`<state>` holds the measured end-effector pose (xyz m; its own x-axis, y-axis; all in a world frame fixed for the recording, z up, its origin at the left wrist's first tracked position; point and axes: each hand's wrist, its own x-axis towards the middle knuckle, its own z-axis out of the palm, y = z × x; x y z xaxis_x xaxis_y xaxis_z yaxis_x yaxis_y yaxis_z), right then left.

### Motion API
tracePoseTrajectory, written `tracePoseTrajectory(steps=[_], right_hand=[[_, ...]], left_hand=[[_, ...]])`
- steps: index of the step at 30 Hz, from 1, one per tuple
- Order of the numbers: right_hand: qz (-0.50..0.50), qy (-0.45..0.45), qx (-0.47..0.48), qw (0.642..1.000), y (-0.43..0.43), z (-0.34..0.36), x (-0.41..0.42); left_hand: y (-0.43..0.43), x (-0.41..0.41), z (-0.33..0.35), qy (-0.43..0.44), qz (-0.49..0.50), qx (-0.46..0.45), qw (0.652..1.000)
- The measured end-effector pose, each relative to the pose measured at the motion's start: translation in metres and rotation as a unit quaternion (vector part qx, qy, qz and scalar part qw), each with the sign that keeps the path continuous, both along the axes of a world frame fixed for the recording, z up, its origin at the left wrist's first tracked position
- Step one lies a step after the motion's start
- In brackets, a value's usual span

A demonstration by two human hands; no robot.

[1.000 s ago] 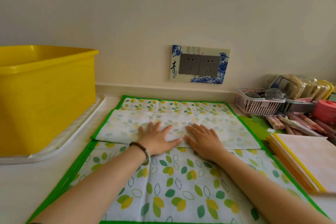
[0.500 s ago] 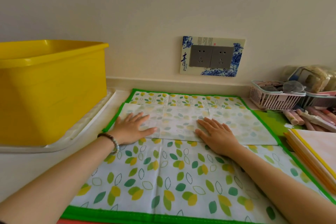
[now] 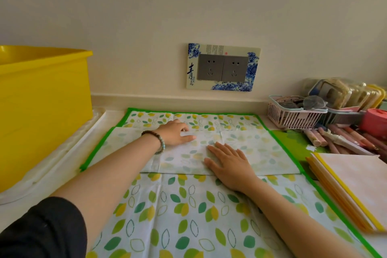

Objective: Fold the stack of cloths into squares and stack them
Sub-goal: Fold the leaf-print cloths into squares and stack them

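Note:
A leaf-print cloth (image 3: pixel 188 211) with a green border lies spread on the counter. A pale band (image 3: pixel 261 153) showing its reverse side lies folded across its middle. My left hand (image 3: pixel 174 133) is at the band's far edge near the centre. Its fingers are bent down over that edge and its thumb is stretched out on the band, pinching the fabric there. My right hand (image 3: pixel 229 164) lies flat with straight fingers on the band, just right of centre. A stack of folded cloths with yellow edges (image 3: pixel 354 186) sits at the right.
A yellow tub (image 3: pixel 41 107) stands on a white tray (image 3: pixel 52 165) at the left. A pink basket (image 3: pixel 293 115), packets, a red container (image 3: pixel 374 121) and several pens (image 3: pixel 339 138) crowd the back right. A wall socket plate (image 3: pixel 223 67) is behind the cloth.
My left hand has moved from the band's left part to its far edge near the centre, and its fingers have bent. My right hand stays flat on the band.

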<state>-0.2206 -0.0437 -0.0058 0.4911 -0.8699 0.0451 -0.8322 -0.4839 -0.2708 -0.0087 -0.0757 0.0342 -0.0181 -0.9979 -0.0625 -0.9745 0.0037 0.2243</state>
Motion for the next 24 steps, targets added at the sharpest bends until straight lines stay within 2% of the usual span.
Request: tracePoseTrajectory(steps=[3, 9, 14, 17, 20, 22, 24], right_hand=[[-0.003, -0.025, -0.009, 1.0, -0.001, 0.0, 0.0], [-0.026, -0.114, -0.005, 0.993, -0.002, 0.005, -0.002], [-0.055, -0.269, 0.059, 0.96, -0.004, 0.007, -0.007], [-0.08, -0.34, 0.077, 0.934, -0.004, 0.01, -0.01], [-0.106, -0.406, 0.056, 0.906, -0.004, 0.015, -0.014], [-0.128, -0.447, 0.059, 0.883, -0.003, 0.02, -0.018], [-0.157, -0.482, 0.101, 0.856, -0.001, 0.026, -0.021]], left_hand=[[-0.013, -0.004, 0.002, -0.031, 0.01, 0.005, 0.999], [-0.014, -0.007, 0.01, -0.004, -0.001, 0.067, 0.998], [0.001, -0.001, 0.024, 0.045, -0.044, 0.08, 0.995], [0.019, 0.002, 0.027, 0.122, -0.036, 0.09, 0.988], [0.04, 0.006, 0.022, 0.238, 0.022, 0.02, 0.971], [0.055, 0.009, 0.016, 0.334, 0.058, -0.033, 0.94], [0.069, 0.009, 0.009, 0.441, 0.093, -0.082, 0.889]])
